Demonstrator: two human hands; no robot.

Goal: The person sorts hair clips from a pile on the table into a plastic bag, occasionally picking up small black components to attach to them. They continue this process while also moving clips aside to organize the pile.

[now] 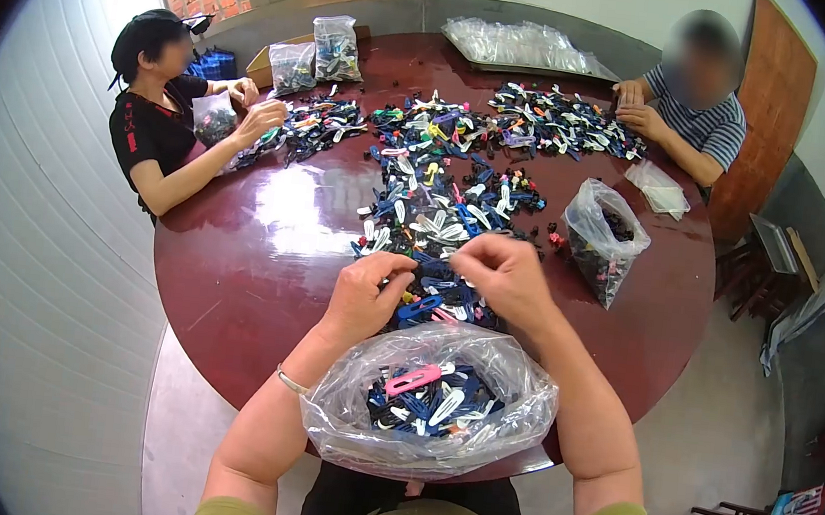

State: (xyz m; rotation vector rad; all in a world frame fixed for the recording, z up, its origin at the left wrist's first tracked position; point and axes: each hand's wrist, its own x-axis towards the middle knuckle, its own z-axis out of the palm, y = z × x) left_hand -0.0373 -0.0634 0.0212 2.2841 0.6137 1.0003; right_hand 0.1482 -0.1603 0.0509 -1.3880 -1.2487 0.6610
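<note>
Snap hair clips [441, 222] in white, navy, black and a few bright colours lie heaped in a long pile that reaches down the table towards me. Over the near end of this pile, my left hand [363, 295] has its thumb and fingers closed together beside dark clips. My right hand [506, 275] is just across from it, its fingers curled into a pinch. What either hand holds, if anything, is too small to make out. Between my forearms sits an open clear plastic bag [335, 420] with many clips inside, a large pink clip [414, 379] on top.
Around the round red table [254, 331] sit two other people, at left [160, 120] and far right [700, 107], hands at the clips. Filled bags stand at right [605, 243] and back left [337, 49]. Flat clear bags [525, 46] lie at the back, more [657, 189] at right.
</note>
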